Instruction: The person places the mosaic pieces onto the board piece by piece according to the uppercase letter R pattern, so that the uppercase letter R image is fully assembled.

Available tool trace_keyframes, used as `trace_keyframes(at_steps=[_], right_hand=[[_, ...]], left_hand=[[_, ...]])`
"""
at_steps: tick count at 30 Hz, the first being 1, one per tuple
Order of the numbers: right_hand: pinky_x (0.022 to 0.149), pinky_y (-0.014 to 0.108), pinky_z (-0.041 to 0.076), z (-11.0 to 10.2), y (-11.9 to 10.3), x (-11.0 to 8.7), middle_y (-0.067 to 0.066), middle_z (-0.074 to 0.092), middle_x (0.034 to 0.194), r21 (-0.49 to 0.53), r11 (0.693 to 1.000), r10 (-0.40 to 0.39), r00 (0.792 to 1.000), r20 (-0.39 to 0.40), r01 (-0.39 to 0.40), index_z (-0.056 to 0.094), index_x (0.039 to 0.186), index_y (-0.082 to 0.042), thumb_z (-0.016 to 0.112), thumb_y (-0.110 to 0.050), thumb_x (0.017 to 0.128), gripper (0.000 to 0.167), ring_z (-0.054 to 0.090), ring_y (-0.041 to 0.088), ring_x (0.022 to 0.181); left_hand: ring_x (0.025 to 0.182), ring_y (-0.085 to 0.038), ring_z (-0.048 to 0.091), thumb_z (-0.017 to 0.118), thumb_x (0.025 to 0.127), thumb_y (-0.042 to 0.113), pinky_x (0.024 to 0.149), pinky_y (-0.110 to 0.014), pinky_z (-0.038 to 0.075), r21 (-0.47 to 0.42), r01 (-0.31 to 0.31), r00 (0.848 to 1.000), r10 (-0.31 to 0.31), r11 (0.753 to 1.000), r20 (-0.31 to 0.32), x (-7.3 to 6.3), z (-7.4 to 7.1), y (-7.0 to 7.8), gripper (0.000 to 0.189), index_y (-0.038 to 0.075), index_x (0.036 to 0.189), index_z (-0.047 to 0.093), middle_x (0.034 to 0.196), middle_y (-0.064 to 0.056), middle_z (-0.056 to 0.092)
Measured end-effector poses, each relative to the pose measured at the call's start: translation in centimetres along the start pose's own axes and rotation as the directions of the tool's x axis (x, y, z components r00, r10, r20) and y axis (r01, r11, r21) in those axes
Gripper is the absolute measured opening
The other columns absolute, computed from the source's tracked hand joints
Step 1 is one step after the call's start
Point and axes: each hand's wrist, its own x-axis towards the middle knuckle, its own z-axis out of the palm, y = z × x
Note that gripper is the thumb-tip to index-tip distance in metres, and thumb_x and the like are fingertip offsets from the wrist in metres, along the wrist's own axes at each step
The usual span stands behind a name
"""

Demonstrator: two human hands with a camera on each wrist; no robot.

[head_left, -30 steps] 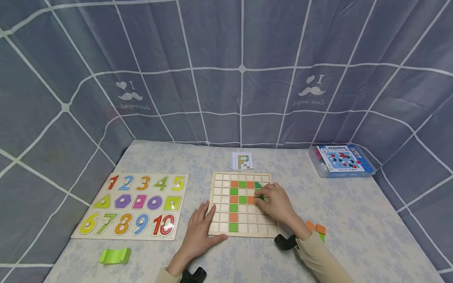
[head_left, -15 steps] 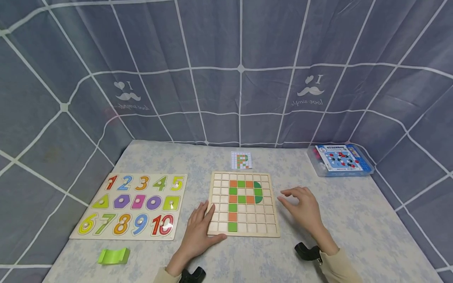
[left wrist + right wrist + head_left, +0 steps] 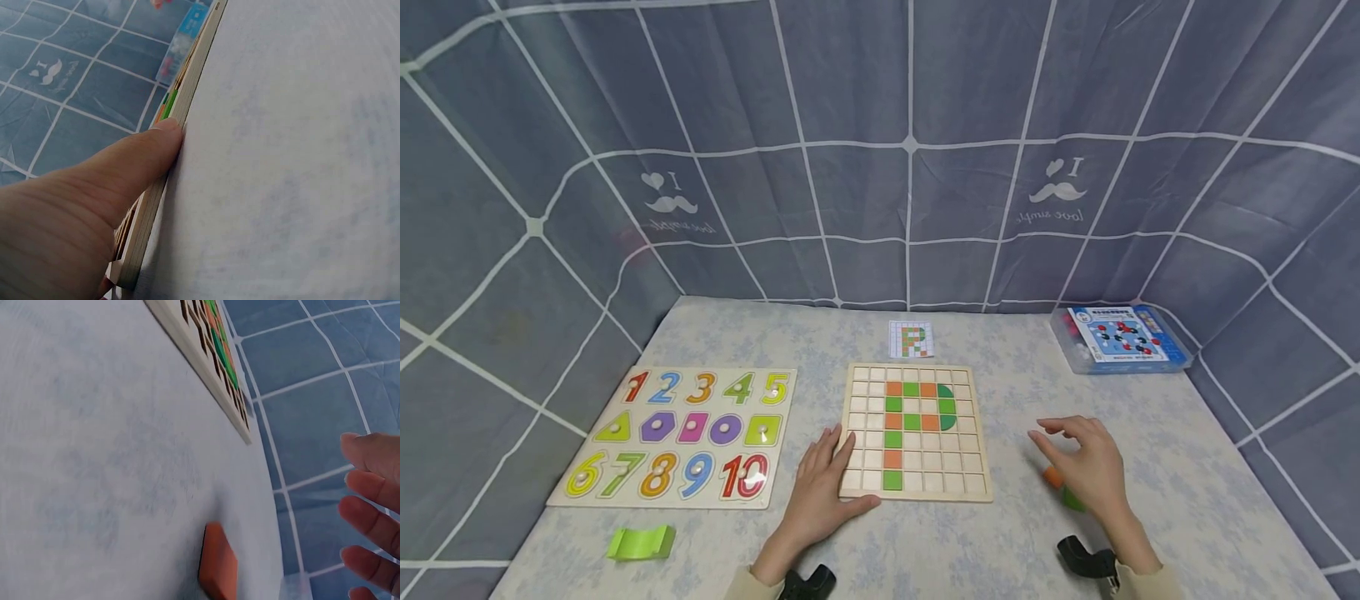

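A wooden grid board (image 3: 947, 492) lies mid-table, with orange and green square tiles and two rounded dark-green corner tiles set in a P-like pattern. My left hand (image 3: 822, 492) rests at the board's near left corner, fingers along the left side. In the left wrist view the thumb (image 3: 134, 159) presses on the board's edge. To the right of the board, my right hand (image 3: 1090, 462) hovers with loosely bent fingers and nothing between them. Under it lie an orange tile (image 3: 1052, 477) and a green tile (image 3: 1072, 500), partly hidden. The right wrist view shows the orange tile (image 3: 219, 562) below the fingers.
Behind the board lies a pattern card (image 3: 911, 340). A number and shape puzzle board (image 3: 700, 492) is on the left, with a green curved block (image 3: 642, 543) in front of it. At the back right sits a plastic box (image 3: 1123, 340).
My right hand has left the dark-green tile at the board's right side and moved right and toward me, over the loose tiles. My left hand stays in place.
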Motion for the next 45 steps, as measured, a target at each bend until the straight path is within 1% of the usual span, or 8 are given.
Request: trace_keyframes(at_steps=[3,11,18,22,29,33,39,45], right_hand=[[0.061,0.039,0.042,-0.7,0.1,-0.3,0.003,0.066,0.079,-0.024,0.999,0.041,0.999,0.021,-0.04,0.076,0.09,-0.007,0.085,-0.013,0.069,0.023,0.053,0.022,0.075],[0.059,0.037,0.041,-1.3,0.9,-1.0,0.003,0.068,0.08,-0.075,0.995,0.079,0.994,0.074,-0.073,0.077,0.091,-0.007,0.085,-0.018,0.069,0.026,0.053,0.022,0.075],[0.065,0.044,0.042,-1.3,1.3,-1.2,0.005,0.07,0.082,-0.105,0.991,0.097,0.986,0.136,-0.083,0.077,0.09,-0.007,0.085,-0.02,0.07,0.025,0.055,0.026,0.079],[0.065,0.047,0.042,-1.2,1.2,-1.2,0.006,0.07,0.083,-0.124,0.988,0.11,0.977,0.181,-0.089,0.077,0.087,-0.007,0.084,-0.02,0.071,0.023,0.056,0.028,0.08],[0.067,0.049,0.044,-1.4,1.4,-1.3,0.008,0.069,0.086,-0.163,0.98,0.155,0.953,0.261,-0.115,0.077,0.087,-0.007,0.084,-0.026,0.071,0.026,0.056,0.029,0.081],[0.064,0.047,0.045,-1.5,1.7,-1.4,0.008,0.069,0.086,-0.164,0.981,0.145,0.948,0.283,-0.101,0.077,0.088,-0.008,0.085,-0.028,0.069,0.029,0.056,0.027,0.079],[0.063,0.044,0.044,-1.6,1.8,-1.5,0.006,0.069,0.086,-0.172,0.978,0.173,0.928,0.33,-0.121,0.077,0.087,-0.009,0.085,-0.027,0.07,0.027,0.054,0.025,0.078],[0.062,0.043,0.043,-1.7,1.8,-1.6,0.001,0.067,0.082,-0.176,0.979,0.161,0.928,0.335,-0.106,0.077,0.086,-0.011,0.085,-0.03,0.07,0.026,0.053,0.023,0.076]], left_hand=[[0.14,-0.038,0.013,0.078,0.073,0.048,0.108,-0.056,0.012,-0.005,0.001,1.0,-0.001,1.0,0.006,0.0,0.0,0.1,0.094,0.001,0.144,0.039,0.15,-0.023,0.025],[0.14,-0.038,0.014,0.078,0.072,0.048,0.108,-0.055,0.013,0.009,0.008,1.0,-0.008,1.0,0.005,0.0,0.0,0.2,0.094,0.002,0.144,0.039,0.15,-0.022,0.026],[0.14,-0.038,0.014,0.078,0.072,0.048,0.109,-0.054,0.011,0.002,0.005,1.0,-0.005,1.0,0.005,0.0,-0.1,0.1,0.094,0.001,0.144,0.039,0.15,-0.022,0.025],[0.14,-0.037,0.013,0.078,0.072,0.048,0.109,-0.053,0.011,0.002,0.003,1.0,-0.003,1.0,0.005,0.0,-0.1,0.1,0.094,0.001,0.144,0.039,0.15,-0.022,0.025],[0.14,-0.038,0.013,0.078,0.072,0.048,0.109,-0.054,0.012,-0.003,0.004,1.0,-0.004,1.0,0.003,0.0,0.0,0.0,0.095,0.001,0.144,0.039,0.15,-0.023,0.025],[0.14,-0.038,0.014,0.078,0.072,0.049,0.109,-0.054,0.012,-0.003,0.01,1.0,-0.01,1.0,0.004,0.0,0.0,0.0,0.095,0.001,0.144,0.039,0.15,-0.022,0.025],[0.14,-0.037,0.014,0.078,0.072,0.05,0.109,-0.053,0.011,0.001,0.012,1.0,-0.012,1.0,0.004,0.0,0.0,0.0,0.095,0.001,0.144,0.039,0.15,-0.022,0.026],[0.14,-0.037,0.014,0.078,0.072,0.05,0.109,-0.053,0.011,0.002,0.007,1.0,-0.007,1.0,0.002,0.0,0.0,-0.1,0.095,0.001,0.144,0.039,0.15,-0.022,0.026]])
